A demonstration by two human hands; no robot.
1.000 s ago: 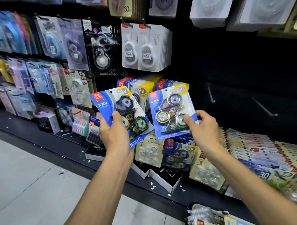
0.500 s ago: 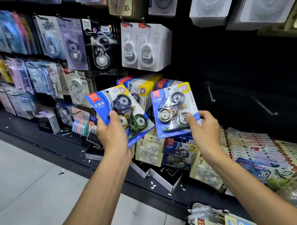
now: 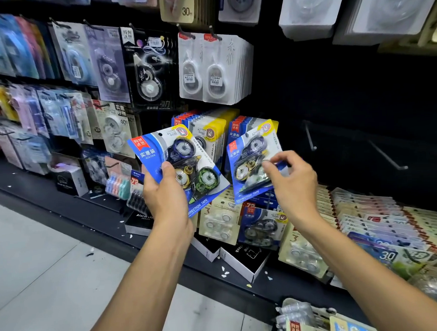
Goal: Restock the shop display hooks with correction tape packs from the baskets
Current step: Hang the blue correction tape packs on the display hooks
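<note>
My left hand point(image 3: 163, 192) grips a blue correction tape pack point(image 3: 184, 151) by its lower left part and holds it tilted in front of the display. My right hand point(image 3: 293, 182) pinches the right edge of a second blue pack point(image 3: 246, 149). That pack lies against the front of a hanging stack of the same packs point(image 3: 237, 123). Whether its hole sits on the hook is hidden. A further stack of the same packs point(image 3: 211, 130) hangs just to the left.
Two bare metal hooks point(image 3: 310, 138) point(image 3: 387, 158) stick out of the black wall to the right. More packs lie in rows on the black shelf point(image 3: 365, 224). White packs point(image 3: 215, 70) hang above. A basket of packs point(image 3: 319, 321) stands at the bottom right.
My right hand carried its pack up and back against the hanging stack, and its grip slid from the lower corner to the right edge. My left hand's pack rose slightly.
</note>
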